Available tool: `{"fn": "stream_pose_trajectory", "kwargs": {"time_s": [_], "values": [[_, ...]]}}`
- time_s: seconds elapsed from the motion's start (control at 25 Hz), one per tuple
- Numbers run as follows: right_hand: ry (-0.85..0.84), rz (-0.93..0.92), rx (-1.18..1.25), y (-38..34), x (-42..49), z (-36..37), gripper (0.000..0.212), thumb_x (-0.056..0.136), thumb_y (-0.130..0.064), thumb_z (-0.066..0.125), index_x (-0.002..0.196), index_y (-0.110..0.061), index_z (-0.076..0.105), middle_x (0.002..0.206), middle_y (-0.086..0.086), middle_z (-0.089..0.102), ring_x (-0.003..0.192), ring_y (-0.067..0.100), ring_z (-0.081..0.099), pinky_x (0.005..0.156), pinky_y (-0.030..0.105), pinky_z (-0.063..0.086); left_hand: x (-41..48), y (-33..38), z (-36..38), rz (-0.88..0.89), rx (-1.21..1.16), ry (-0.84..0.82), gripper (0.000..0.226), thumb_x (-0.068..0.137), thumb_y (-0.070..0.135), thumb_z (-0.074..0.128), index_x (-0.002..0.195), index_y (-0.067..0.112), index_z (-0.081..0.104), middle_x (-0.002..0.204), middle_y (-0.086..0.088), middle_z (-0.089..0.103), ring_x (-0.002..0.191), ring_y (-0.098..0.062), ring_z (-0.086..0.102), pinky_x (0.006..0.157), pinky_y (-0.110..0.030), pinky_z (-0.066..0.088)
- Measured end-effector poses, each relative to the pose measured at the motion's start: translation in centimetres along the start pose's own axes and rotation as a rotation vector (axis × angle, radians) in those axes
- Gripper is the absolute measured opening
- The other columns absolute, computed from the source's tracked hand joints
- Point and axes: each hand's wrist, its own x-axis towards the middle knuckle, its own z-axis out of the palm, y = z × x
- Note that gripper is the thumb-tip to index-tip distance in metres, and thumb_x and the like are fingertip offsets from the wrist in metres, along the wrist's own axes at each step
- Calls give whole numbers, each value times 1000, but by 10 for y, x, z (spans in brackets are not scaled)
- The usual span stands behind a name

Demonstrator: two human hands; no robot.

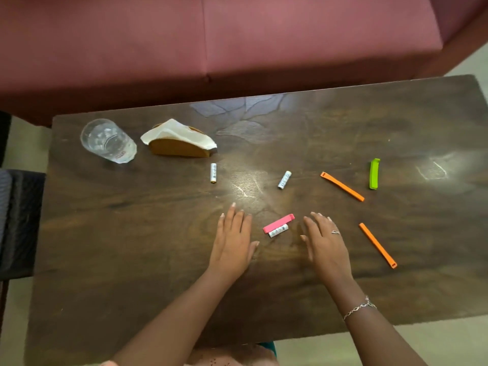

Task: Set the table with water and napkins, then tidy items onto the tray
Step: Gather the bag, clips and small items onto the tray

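A clear glass (108, 140) with water stands at the table's far left. Beside it, a wooden napkin holder (179, 147) carries white napkins (177, 133). My left hand (233, 239) lies flat on the dark wooden table (132, 233), fingers straight. My right hand (326, 240) also rests flat, wearing a ring. Between them lie a pink clip (278, 223) and a white battery (278, 231), touching each other. No tray is in view.
Two more white batteries (213, 173) (284, 179) lie mid-table. Two orange clips (342, 186) (377, 245) and a green clip (374, 173) lie to the right. A maroon sofa (237, 35) runs behind the table. A dark chair (18, 220) stands at left.
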Motion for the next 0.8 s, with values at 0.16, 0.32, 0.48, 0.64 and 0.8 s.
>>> {"fn": "stream_pose_trajectory", "kwargs": {"time_s": [0.16, 0.32, 0.48, 0.64, 0.8], "values": [[-44, 247, 39, 47, -13, 1, 28, 68, 6, 70, 95, 2, 62, 96, 20, 63, 87, 39, 60, 76, 42, 51, 4, 14, 7, -7, -67, -29, 49, 59, 33, 81, 99, 11, 62, 100, -7, 66, 113, -30, 58, 94, -47, 47], [-19, 413, 12, 97, -23, -4, 28, 65, 13, 69, 91, 8, 62, 88, 25, 61, 77, 44, 58, 68, 46, 51, 22, 22, 12, 5, -142, -78, 31, 66, 23, 77, 90, 13, 61, 91, -6, 64, 102, -29, 62, 96, -45, 47], [-86, 599, 15, 126, -23, -3, 26, 74, 8, 64, 100, 7, 62, 99, 25, 60, 88, 44, 54, 69, 46, 48, 53, 34, 12, 27, -206, -110, 17, 75, 14, 68, 88, 9, 59, 88, -8, 59, 91, -28, 57, 98, -45, 43], [-98, 662, 69, 136, -16, -2, 13, 77, 5, 63, 89, 3, 66, 95, 21, 60, 91, 41, 51, 66, 44, 46, 79, 47, 14, 40, -221, -135, 9, 80, 14, 63, 85, 8, 59, 87, -9, 60, 88, -28, 55, 93, -41, 42], [-97, 665, 115, 141, -11, -4, 5, 76, 5, 64, 79, 0, 64, 90, 19, 60, 89, 38, 51, 67, 39, 43, 109, 69, 21, 381, -125, -23, 9, 70, 7, 65, 75, 11, 59, 75, -4, 61, 75, -24, 58, 79, -30, 40]]}}
